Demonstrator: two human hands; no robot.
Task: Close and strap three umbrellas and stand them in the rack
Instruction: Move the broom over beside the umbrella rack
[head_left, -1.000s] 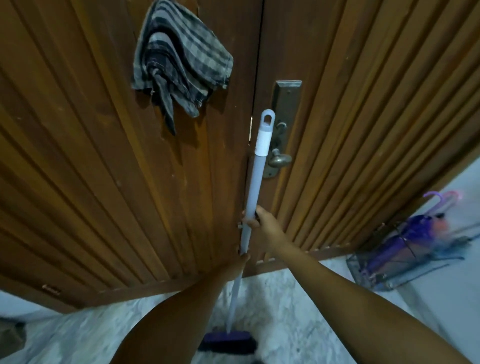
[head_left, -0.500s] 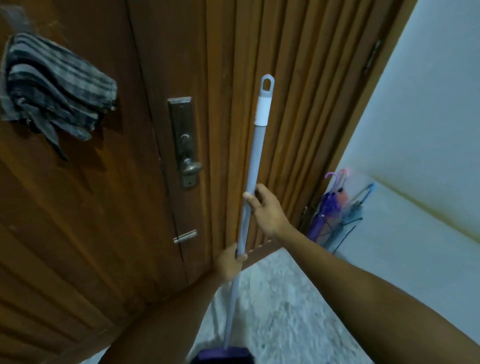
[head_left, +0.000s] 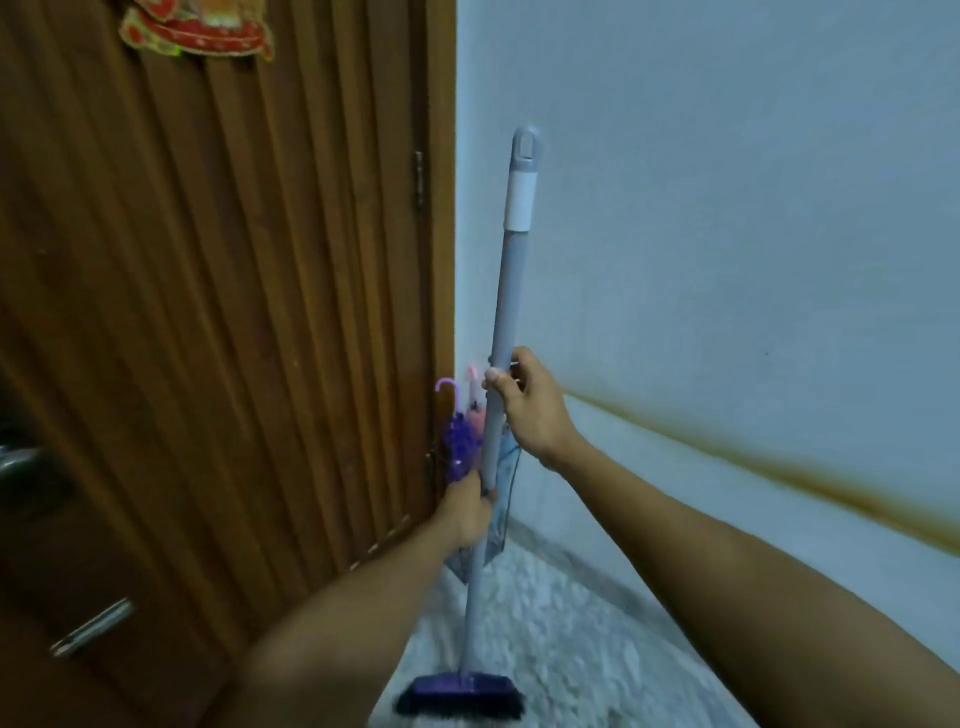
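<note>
Fingers of left hand (head_left: 467, 512) and right hand (head_left: 530, 410) curl around broom handle (head_left: 501, 332).

Single view, head-worn wide-angle camera. Looks forward and down from above the person's outstretched forearms, facing the room corner where the ribbed brown wooden door (head_left: 218, 322) meets the pale blue wall (head_left: 727, 208). Door fills the left half at close range; speckled grey floor (head_left: 561, 634) lies below it.

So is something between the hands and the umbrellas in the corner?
Yes. Both the left hand and the right hand grip the broom handle, which stands upright directly in front of the umbrellas beside the door.
</note>
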